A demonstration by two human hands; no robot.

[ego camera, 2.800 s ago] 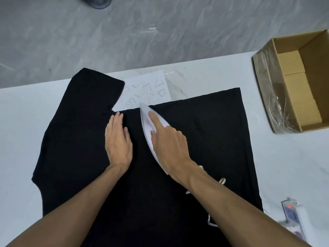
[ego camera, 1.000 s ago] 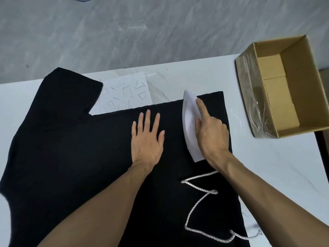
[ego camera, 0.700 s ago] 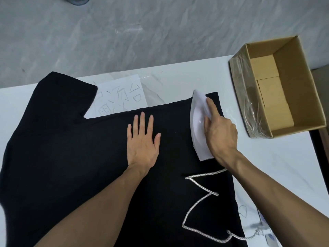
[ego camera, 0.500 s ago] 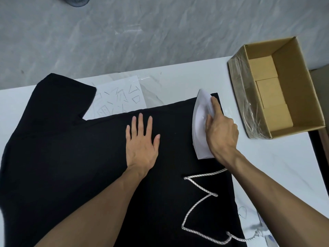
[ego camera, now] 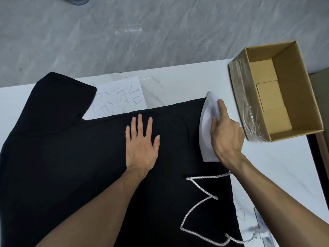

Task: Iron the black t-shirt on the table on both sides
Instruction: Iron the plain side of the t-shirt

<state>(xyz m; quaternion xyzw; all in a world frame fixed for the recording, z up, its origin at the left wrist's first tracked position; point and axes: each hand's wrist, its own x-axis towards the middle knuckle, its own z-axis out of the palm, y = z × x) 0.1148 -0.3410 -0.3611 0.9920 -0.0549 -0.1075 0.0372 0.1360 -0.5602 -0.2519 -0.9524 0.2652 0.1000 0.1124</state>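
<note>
Head view: the right hand (ego camera: 227,138) grips the iron (ego camera: 206,134) on the t-shirt (ego camera: 71,157); the left hand (ego camera: 141,147), flat to its left, should tension the cloth.

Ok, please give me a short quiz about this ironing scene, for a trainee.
1. True or false: the left hand lies flat on the black t-shirt.
2. Which hand grips the white iron?
3. The iron sits: A) on the sleeve; B) at the shirt edge nearest the cardboard box; C) inside that box.
Key: 1 true; 2 the right hand; 3 B.
</note>
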